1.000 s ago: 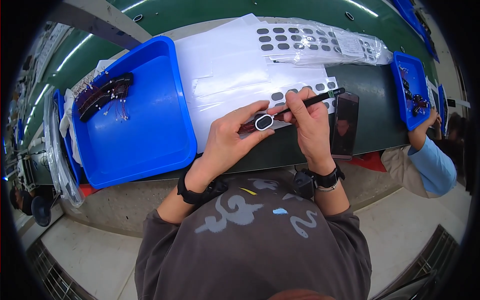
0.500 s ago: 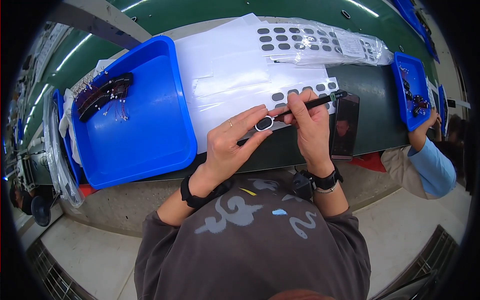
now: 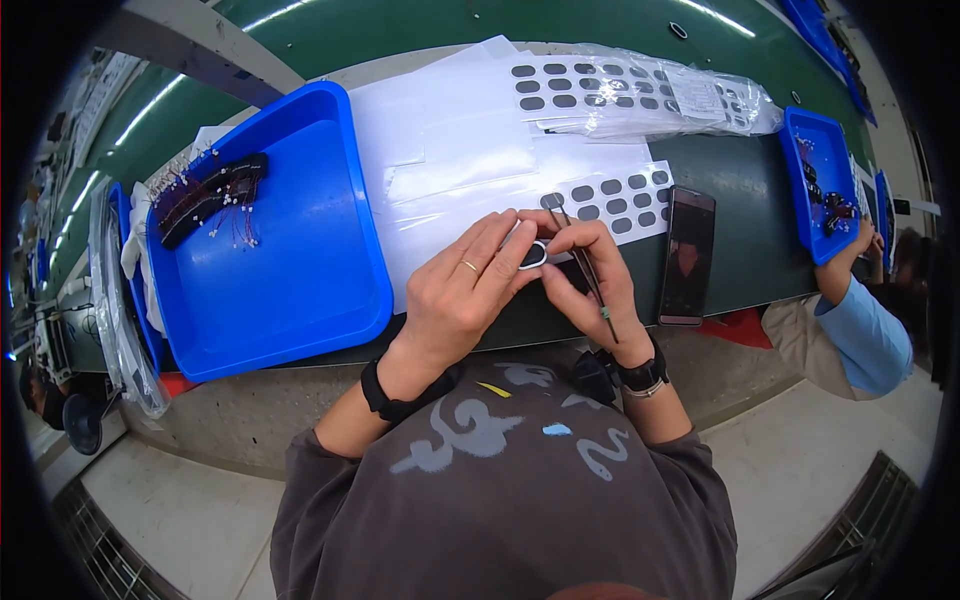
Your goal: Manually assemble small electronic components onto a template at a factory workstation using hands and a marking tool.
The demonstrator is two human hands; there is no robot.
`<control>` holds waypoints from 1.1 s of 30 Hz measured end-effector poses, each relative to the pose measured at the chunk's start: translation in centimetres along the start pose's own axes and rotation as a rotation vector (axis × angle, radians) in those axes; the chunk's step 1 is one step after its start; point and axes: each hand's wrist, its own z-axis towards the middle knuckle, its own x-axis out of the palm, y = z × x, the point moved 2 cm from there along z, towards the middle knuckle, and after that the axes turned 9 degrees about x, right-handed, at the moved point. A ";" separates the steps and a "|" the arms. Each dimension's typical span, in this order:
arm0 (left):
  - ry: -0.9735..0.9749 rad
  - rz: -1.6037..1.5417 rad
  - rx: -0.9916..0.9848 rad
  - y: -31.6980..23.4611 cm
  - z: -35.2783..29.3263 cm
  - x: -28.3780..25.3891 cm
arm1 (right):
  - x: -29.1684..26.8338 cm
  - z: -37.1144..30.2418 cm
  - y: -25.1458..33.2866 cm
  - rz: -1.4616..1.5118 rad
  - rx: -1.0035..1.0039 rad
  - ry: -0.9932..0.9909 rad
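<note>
Green table [image 3: 755,245]; left hand [image 3: 462,285] seemingly grips oval part [image 3: 534,255] (white-rimmed).

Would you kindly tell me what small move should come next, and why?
Perhaps gently press the white-rimmed black oval part with the right hand: the left hand holds it, the right fingers are close beside it, and the tweezers point past it.

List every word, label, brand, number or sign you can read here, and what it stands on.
Readable text: none.
White rectangular label on the clear plastic bag: print too small and blurred.
Slim dark tweezers with a green band: any marking too small.
Black-and-white oval part: no legible marking.
Black rectangular phone: nothing legible.
Dark cloth shirt: grey swirls, no legible words.
</note>
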 end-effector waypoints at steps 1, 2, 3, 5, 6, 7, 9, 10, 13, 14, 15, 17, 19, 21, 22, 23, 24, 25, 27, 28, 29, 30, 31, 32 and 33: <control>0.017 0.076 0.028 -0.1 0.1 -0.1 | 0.2 0.0 -0.3 0.046 -0.031 0.007; 0.019 0.081 0.032 -0.3 0.4 -0.4 | 0.4 0.1 -0.5 0.093 -0.063 0.015; 0.028 0.134 0.074 -0.5 0.7 -0.8 | 0.5 0.1 -0.8 0.141 -0.097 0.023; 0.045 0.246 0.161 -1.0 1.5 -1.8 | 0.8 -0.4 -1.2 0.137 -0.120 0.015; 0.040 0.259 0.173 -0.8 2.2 -2.5 | 0.8 -0.2 -1.3 0.128 -0.145 0.006; 0.043 0.238 0.198 -0.7 2.6 -3.4 | 0.9 0.0 -1.3 0.118 -0.170 -0.004; 0.051 0.199 0.237 -0.7 3.2 -5.4 | 0.9 0.1 -1.4 0.148 -0.166 0.020; 0.069 0.265 0.226 0.5 4.5 -6.3 | 1.0 0.2 -1.5 0.173 -0.145 0.041; 0.284 0.514 0.158 6.0 10.0 -7.2 | 1.1 -0.1 -1.7 0.186 -0.126 0.050; 0.330 0.586 0.196 9.3 11.6 -6.7 | 1.1 -0.1 -1.5 0.177 -0.139 0.041; 0.376 0.656 0.234 12.8 13.3 -6.1 | 1.2 0.0 -1.3 0.166 -0.152 0.030; 0.479 0.745 0.112 17.1 15.7 -5.6 | 1.4 0.1 -0.8 0.161 -0.167 0.038; 0.380 0.700 0.115 17.0 15.3 -5.0 | 1.2 0.2 -1.0 0.143 -0.161 0.012; 0.184 0.607 0.113 16.3 14.6 -4.6 | 1.2 0.2 -0.9 0.153 -0.135 0.024; 0.240 0.440 0.084 14.3 13.9 -4.2 | 1.1 0.2 -1.0 0.169 -0.107 0.034; 0.296 0.275 0.055 10.9 12.4 -4.2 | 1.1 0.1 -1.2 0.185 -0.080 0.044; 0.374 0.118 -0.053 7.7 10.5 -4.0 | 0.9 0.0 -1.5 0.186 -0.066 0.034; 0.442 -0.023 -0.170 4.4 8.4 -4.4 | 0.9 0.0 -1.5 0.181 -0.110 0.035; 0.326 -0.184 -0.158 0.0 5.1 -4.3 | 0.8 0.0 -1.4 0.164 -0.195 0.029; 0.327 -0.186 -0.162 -0.6 4.2 -3.8 | 0.7 -0.1 -1.5 0.164 -0.192 0.031; 0.257 -0.225 -0.222 -0.9 3.4 -3.2 | 0.1 -0.3 -1.7 0.153 -0.174 -0.015; 0.187 -0.266 -0.281 -1.0 2.6 -2.7 | -0.6 -0.7 -1.9 0.140 -0.155 -0.063; 0.118 -0.307 -0.339 -0.9 1.9 -2.3 | -0.9 -0.9 -1.8 0.128 -0.136 -0.111; 0.120 -0.315 -0.339 -0.6 1.3 -1.7 | -1.0 -0.9 -1.5 0.124 -0.131 -0.115; 0.107 -0.307 -0.306 -0.2 0.8 -1.0 | -1.4 -0.6 -1.2 0.222 -0.075 -0.196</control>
